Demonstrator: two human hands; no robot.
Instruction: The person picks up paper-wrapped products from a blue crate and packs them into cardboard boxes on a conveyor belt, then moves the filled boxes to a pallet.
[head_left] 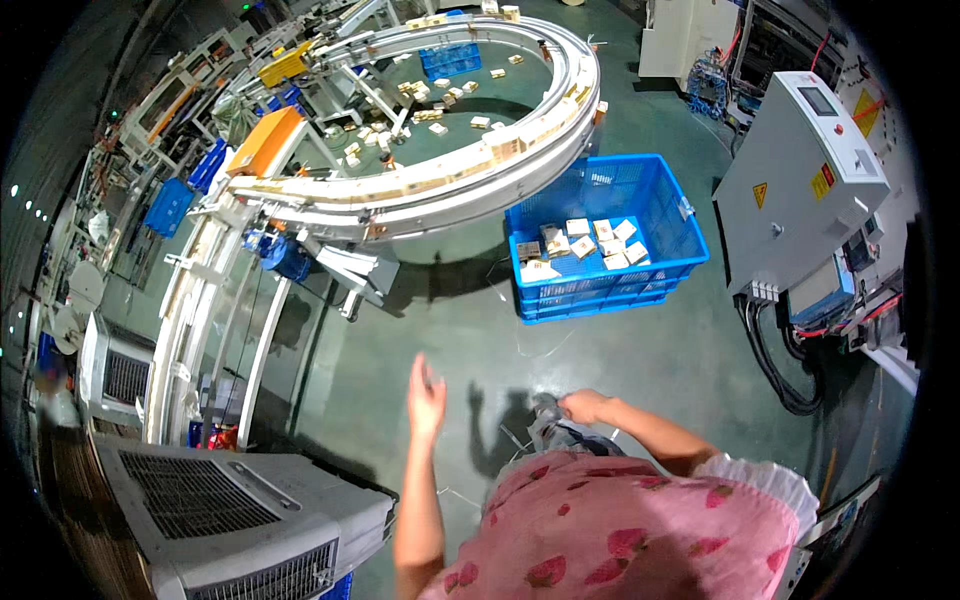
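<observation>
My left hand (427, 400) is raised over the floor with its fingers stretched out, holding nothing. Close to my body, my right hand (585, 406) has its fingers curled by a crumpled grey cloth-like thing (558, 430); what lies within the fingers is hidden. Ahead of both hands, a blue plastic crate (612, 291) stands on the floor. Several small pale boxes (585, 246) lie loosely in its bottom. Neither hand touches the crate.
A curved white conveyor (440, 208) carrying a row of packs bends round beyond the crate. Packs (377, 137) are scattered on the floor inside the curve. A grey control cabinet (800, 190) stands at right, with black cables (765, 350) below. A grey vented cooler (260, 505) fills the lower left.
</observation>
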